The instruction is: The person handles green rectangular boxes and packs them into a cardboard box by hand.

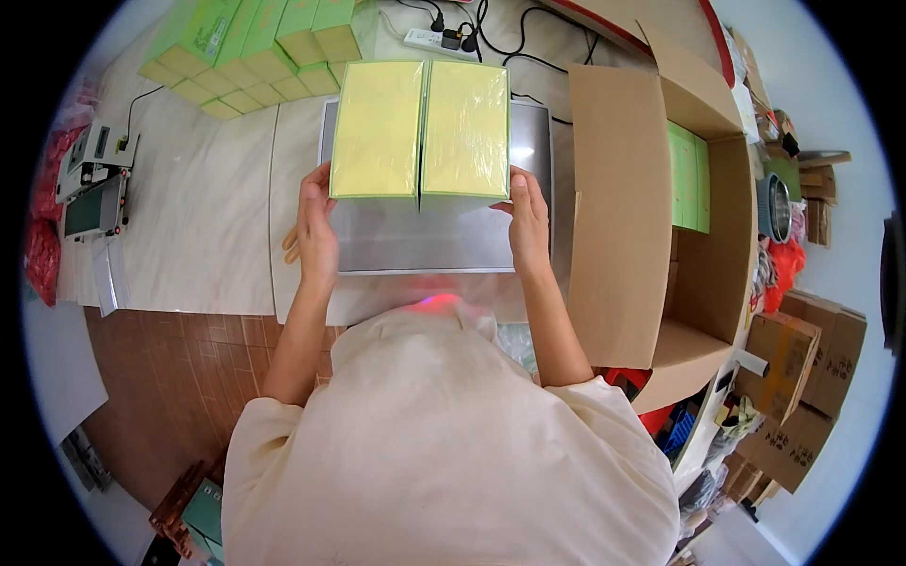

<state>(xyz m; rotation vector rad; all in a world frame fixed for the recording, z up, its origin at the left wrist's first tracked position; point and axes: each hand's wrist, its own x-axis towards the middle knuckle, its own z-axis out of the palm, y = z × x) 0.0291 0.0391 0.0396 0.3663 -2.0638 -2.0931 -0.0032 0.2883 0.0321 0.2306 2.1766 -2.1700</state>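
Note:
Two plastic-wrapped boxes with yellow tops and green edges, a left box (377, 132) and a right box (466, 127), stand side by side with a narrow gap between them. My left hand (318, 226) grips the outer side of the left box near its front corner. On the opposite side, my right hand (528, 222) has its fingers curled against the right box. Both boxes are over a grey metal plate (425, 245) on the table; whether they touch it I cannot tell.
Green boxes (255, 47) are stacked at the back left. To the right, an open cardboard carton (618, 217) holds a green box (689, 179). Behind the plate lie a power strip (441, 42) and black cables. A small machine (97, 179) sits at the table's left end.

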